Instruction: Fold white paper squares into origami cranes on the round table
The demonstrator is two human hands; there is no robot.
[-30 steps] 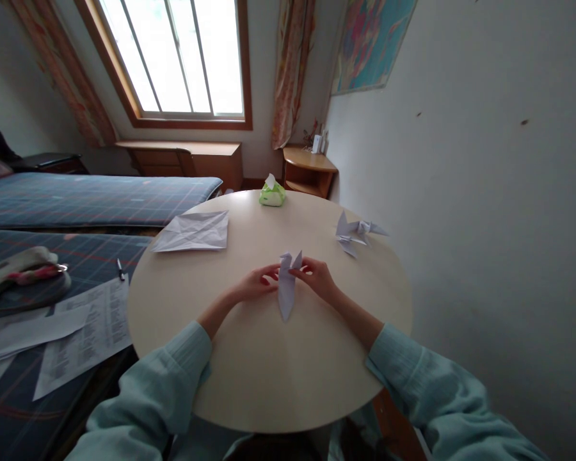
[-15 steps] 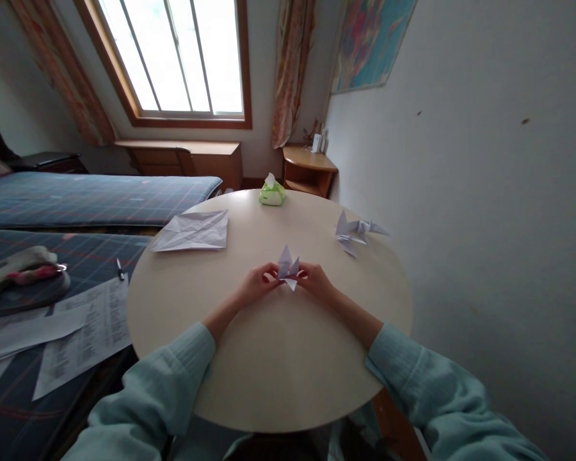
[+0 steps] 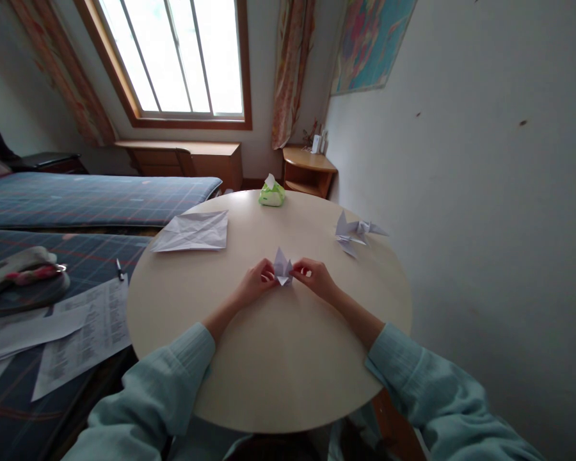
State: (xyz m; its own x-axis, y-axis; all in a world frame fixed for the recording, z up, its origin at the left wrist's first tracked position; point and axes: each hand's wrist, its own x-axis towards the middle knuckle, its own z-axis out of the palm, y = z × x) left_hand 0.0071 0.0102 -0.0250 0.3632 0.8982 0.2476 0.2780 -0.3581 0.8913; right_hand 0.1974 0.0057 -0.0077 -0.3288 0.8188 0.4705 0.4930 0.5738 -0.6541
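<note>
Between my hands, over the middle of the round table [image 3: 269, 358], is a small folded white paper figure [image 3: 282, 267] with pointed tips, like an origami crane. My left hand [image 3: 258, 282] pinches its left side, fingers closed. At its right side my right hand [image 3: 314, 275] pinches an edge between thumb and forefinger. The fingertips partly cover the lower folds. On the table to the right lie folded paper cranes [image 3: 358, 232], close together. A stack of creased white paper sheets [image 3: 194, 230] lies at the table's left.
A green tissue pack [image 3: 271, 193] stands at the table's far edge. Beds with plaid covers [image 3: 96, 195] flank the left side, with printed sheets [image 3: 84, 333] and a pen [image 3: 120, 269] on the nearer one. A white wall [image 3: 470, 224] runs along the right.
The paper figure has shifted slightly left and turned between my hands. My right hand has moved a little left and up, its grip now at the figure's right edge.
</note>
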